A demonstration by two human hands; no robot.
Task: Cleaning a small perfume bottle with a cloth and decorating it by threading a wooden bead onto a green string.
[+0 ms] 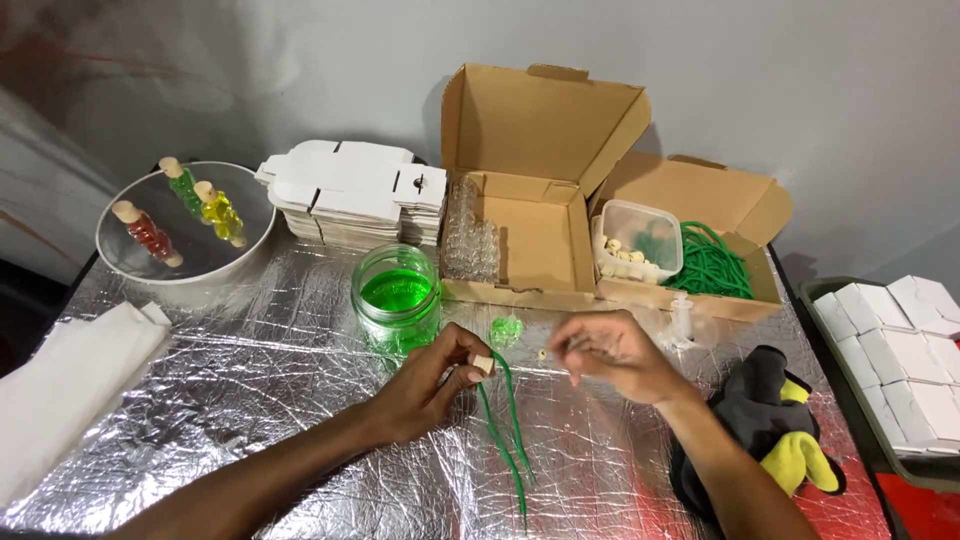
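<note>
Green cord (pixel 505 420) hangs doubled from the left hand (pixel 435 380), its two strands trailing down over the foil-covered worktop (pixel 250 400) toward the near edge. That hand pinches a small pale cork (pixel 484 366) between thumb and fingertips, with the cord running from the cork. The right hand (pixel 615 355) hovers just beside it, fingers curled loosely inward; it is blurred, so whether it grips anything cannot be told. Between the two hands lies a tiny pale bit on the foil, and just behind them sits a small clear bottle with green liquid (pixel 506 330).

Near the left hand stands a glass jar of green liquid (pixel 397 298). Behind it are a stack of flat white cartons (pixel 355 195) and an open cardboard box (pixel 530 200) with a row of empty small glass bottles (pixel 468 235) along its left side. A second cardboard box (pixel 745 205) to the right holds a clear tub of corks (pixel 635 240) and a coil of more green cord (pixel 712 262). At far left a round mirror tray (pixel 185 225) carries three corked bottles, red, green and yellow. A white folded cloth (pixel 70 385) lies at the left edge, dark and yellow gloves (pixel 775 425) lie by the right forearm, and a tray of small white boxes (pixel 900 350) sits at the right.
</note>
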